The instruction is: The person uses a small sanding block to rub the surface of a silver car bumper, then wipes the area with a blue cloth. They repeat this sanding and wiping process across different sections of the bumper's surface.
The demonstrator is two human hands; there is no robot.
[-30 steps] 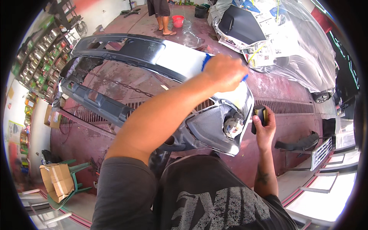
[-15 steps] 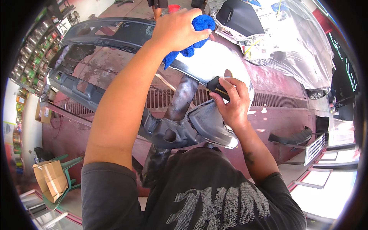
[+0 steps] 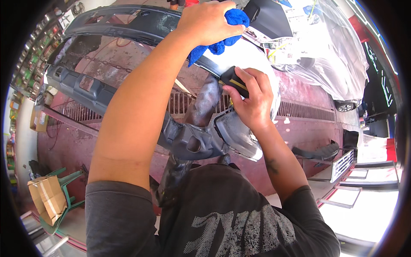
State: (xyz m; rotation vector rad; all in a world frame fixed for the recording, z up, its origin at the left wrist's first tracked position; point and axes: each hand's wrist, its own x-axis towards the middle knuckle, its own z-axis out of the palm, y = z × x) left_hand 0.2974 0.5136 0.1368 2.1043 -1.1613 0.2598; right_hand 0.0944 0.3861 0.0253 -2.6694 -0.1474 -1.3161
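A large dark grey car bumper (image 3: 98, 97) stretches across the space in front of me, its nearer right end pale and shiny. At its upper edge my left hand (image 3: 209, 21) is closed on a blue cloth (image 3: 236, 18), part of which hangs down over the bumper. My right hand (image 3: 253, 96) grips a black sanding block (image 3: 233, 79) with a yellow stripe, fingers on top and thumb on the near side. The block lies at the inner edge of the pale surface; its underside is hidden.
A plastic-covered car (image 3: 329, 55) stands at the upper right. Shelves of cans (image 3: 36, 55) line the left wall. A cardboard box (image 3: 48, 200) sits on a green chair (image 3: 68, 177). A floor grate (image 3: 304, 113) runs beyond the bumper; a dark part (image 3: 319, 150) lies at right.
My right hand has moved the sanding block up and to the left along the pale surface. The left hand with the cloth sits slightly higher and farther right; the whole view has shifted a little.
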